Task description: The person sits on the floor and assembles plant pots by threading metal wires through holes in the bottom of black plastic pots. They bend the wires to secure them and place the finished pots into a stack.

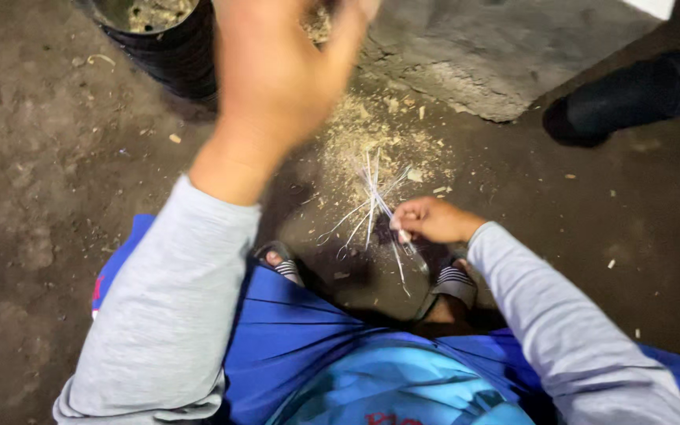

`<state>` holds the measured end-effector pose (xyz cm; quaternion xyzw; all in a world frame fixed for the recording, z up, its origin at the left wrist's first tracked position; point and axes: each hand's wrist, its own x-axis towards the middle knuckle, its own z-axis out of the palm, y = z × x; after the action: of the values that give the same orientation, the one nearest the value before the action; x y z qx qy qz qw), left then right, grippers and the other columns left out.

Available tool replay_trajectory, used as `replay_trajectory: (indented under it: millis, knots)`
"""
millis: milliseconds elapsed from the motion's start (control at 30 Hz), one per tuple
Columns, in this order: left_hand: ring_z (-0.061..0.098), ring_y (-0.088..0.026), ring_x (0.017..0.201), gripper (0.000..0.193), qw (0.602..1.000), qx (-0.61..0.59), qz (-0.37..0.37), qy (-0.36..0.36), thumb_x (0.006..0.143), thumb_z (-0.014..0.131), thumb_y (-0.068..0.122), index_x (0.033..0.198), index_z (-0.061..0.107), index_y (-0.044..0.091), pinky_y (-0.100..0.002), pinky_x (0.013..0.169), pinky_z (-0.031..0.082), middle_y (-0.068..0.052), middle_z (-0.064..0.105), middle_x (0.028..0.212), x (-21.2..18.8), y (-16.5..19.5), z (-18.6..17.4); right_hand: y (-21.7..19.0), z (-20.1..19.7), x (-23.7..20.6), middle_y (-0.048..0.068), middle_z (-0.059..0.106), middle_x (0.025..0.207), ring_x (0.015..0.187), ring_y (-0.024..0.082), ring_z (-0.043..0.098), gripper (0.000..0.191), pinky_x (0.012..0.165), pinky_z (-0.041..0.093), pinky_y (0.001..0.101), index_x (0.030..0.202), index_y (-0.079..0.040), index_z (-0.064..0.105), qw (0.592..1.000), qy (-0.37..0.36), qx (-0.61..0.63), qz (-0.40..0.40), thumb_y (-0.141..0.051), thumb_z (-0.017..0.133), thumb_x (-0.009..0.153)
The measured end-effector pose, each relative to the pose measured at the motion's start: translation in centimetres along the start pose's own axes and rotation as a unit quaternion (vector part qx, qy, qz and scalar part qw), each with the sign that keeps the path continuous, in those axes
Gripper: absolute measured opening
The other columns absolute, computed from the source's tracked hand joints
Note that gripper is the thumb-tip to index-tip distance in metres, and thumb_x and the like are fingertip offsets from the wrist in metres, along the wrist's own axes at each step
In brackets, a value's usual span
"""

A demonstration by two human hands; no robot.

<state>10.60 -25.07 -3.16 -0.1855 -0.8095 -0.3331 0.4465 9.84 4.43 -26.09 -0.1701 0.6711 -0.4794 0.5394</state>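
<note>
Right hand grips thin pale strips; left hand raised, blurred.

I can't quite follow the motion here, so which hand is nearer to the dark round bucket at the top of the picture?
The left hand. It is raised and blurred right beside the dark round bucket. The right hand is low, well away from it, pinching a bundle of thin pale strips.

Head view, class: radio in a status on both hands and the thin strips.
Left hand raised, blurred, grip unclear. Right hand pinching a bundle of thin pale strips low over the dirt floor. Black bucket just beyond the left hand; nothing blocking the strips.
</note>
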Motion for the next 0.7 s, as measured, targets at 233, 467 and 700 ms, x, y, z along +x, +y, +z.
replay_trajectory:
  millis: [233, 467, 700]
  knots:
    - [0.07, -0.039, 0.09, 0.016, 0.939, -0.078, -0.085, -0.324, 0.088, 0.07, 0.019, 0.099, 0.076, 0.01, -0.05, 0.077, 0.055, -0.014, 0.073, 0.094, -6.0, 6.0, 5.7, -8.2, -1.3, -7.8, 0.004, 0.069, 0.08, 0.073, 0.012, 0.064, 0.025, 0.072, 0.054, 0.0306, 0.1, 0.0, 0.071, 0.998, 0.02, -0.027, -0.055, -0.022, 0.061, 0.105]
    - [0.068, -0.044, 0.081, 0.017, 0.893, -0.111, -0.171, -0.402, 0.089, 0.067, 0.024, 0.094, 0.079, 0.013, -0.055, 0.074, 0.052, -0.018, 0.074, 0.085, -6.8, 9.9, 8.1, -18.2, -0.2, -16.6, 0.01, 0.071, 0.077, 0.069, 0.026, 0.068, 0.014, 0.07, 0.052, 0.0364, 0.099, -0.015, 0.077, 0.849, 0.239, -0.469, 0.049, -0.026, 0.075, 0.091]
    - [0.073, -0.014, 0.075, 0.023, 0.781, -0.389, -0.415, -0.258, 0.1, 0.062, 0.016, 0.111, 0.073, -0.001, -0.028, 0.069, 0.059, -0.008, 0.079, 0.088, -6.2, 12.8, 9.4, -18.0, 1.9, -21.5, 0.012, 0.072, 0.103, 0.091, 0.026, 0.068, 0.02, 0.083, 0.055, 0.0353, 0.112, -0.001, 0.071, 0.646, 0.585, -0.393, -0.295, -0.014, 0.079, 0.098]
